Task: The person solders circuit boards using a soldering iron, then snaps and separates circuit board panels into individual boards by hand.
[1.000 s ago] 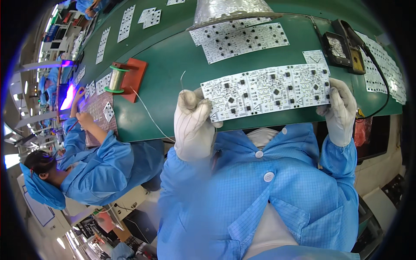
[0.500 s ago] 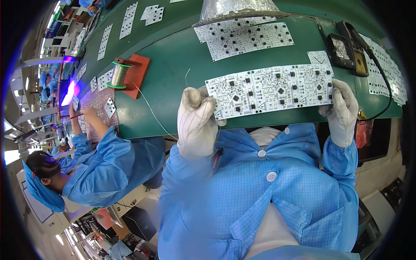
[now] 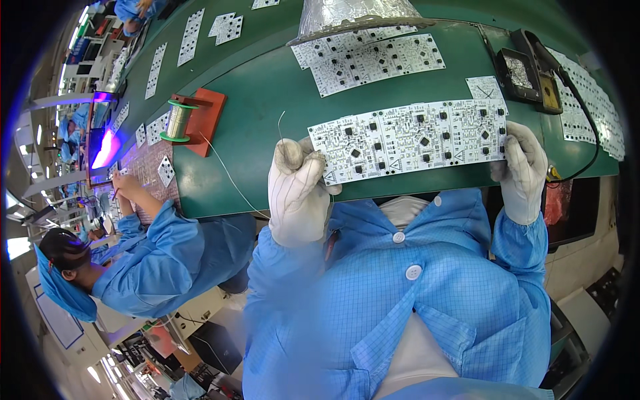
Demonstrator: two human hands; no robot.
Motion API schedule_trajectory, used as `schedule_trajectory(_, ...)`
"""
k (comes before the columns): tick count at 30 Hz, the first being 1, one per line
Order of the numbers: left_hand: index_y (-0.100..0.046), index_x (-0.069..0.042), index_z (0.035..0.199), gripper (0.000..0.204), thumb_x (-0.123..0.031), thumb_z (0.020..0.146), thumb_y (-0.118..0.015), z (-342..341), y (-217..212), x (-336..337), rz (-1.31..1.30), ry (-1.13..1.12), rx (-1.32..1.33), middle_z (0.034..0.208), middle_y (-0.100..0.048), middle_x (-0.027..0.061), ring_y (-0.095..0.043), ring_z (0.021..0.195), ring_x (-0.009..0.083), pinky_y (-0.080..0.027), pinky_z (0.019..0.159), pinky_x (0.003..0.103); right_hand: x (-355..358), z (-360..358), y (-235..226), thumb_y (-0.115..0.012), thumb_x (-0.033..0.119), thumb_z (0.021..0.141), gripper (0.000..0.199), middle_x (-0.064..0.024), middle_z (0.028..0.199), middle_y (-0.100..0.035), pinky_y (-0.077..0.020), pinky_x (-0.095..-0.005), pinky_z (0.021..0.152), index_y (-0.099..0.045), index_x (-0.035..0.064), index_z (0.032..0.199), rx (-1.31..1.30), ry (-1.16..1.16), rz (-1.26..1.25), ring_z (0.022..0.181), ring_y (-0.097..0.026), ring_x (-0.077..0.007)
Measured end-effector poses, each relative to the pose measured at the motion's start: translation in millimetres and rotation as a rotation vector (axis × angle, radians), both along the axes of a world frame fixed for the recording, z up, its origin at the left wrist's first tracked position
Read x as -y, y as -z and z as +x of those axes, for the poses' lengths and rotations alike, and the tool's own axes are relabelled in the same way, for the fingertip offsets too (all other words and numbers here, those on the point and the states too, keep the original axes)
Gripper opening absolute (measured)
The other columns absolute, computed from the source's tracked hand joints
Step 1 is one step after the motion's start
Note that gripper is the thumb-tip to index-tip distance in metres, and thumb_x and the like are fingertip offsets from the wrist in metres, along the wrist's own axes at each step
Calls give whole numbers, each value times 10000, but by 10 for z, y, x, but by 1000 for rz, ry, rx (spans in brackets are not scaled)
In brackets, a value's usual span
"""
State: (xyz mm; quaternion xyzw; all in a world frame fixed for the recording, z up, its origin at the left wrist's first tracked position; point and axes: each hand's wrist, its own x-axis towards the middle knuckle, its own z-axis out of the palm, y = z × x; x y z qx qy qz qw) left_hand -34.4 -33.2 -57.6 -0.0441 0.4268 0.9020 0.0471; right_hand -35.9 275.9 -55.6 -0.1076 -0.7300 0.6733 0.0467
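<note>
A long white circuit board panel point(image 3: 408, 141) with small black chips is held up level in front of me, over the bench's near edge. My left hand point(image 3: 295, 190), in a white glove, is closed on the panel's left end. Out of the same fist sticks the tip of a thin solder wire point(image 3: 230, 175), which runs back to a spool. My right hand point(image 3: 522, 172), also gloved, grips the panel's right end, its fingers partly hidden behind the board.
The solder spool point(image 3: 179, 121) sits on a red stand point(image 3: 207, 123) to the left. Beyond the panel, more boards point(image 3: 380, 63) lie under a foil-covered hood point(image 3: 360, 17). A soldering iron holder point(image 3: 530, 77) with a black cable stands at right. A co-worker point(image 3: 140, 260) works at left.
The view has shifted slightly, so most things appear a little further left. Both hands keep their hold on the panel, which stays at nearly the same tilt.
</note>
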Motion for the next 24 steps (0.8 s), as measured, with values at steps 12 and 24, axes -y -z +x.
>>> schedule_trajectory(12, -395, -156, 823, 361, 6, 781, -716, 41, 195, 33, -367, -135, -192, 987, -595, 52, -543, 1118, 290, -412, 1028, 517, 59, -100, 133, -572, 71, 932, 280, -102, 1101, -616, -480, -224, 777, -572, -33, 1192, -165, -96, 71, 939, -620, -144)
schedule_trajectory(24, -349, -121, 791, 346, 101, 759, -613, 109, 6, -71, -276, -130, -293, 908, -603, 103, -575, 1066, 305, -425, 986, 482, 29, -141, 258, -564, 195, 956, 358, -121, 1142, -598, -441, -281, 933, -544, -38, 1226, -116, -173, 108, 1065, -569, -168)
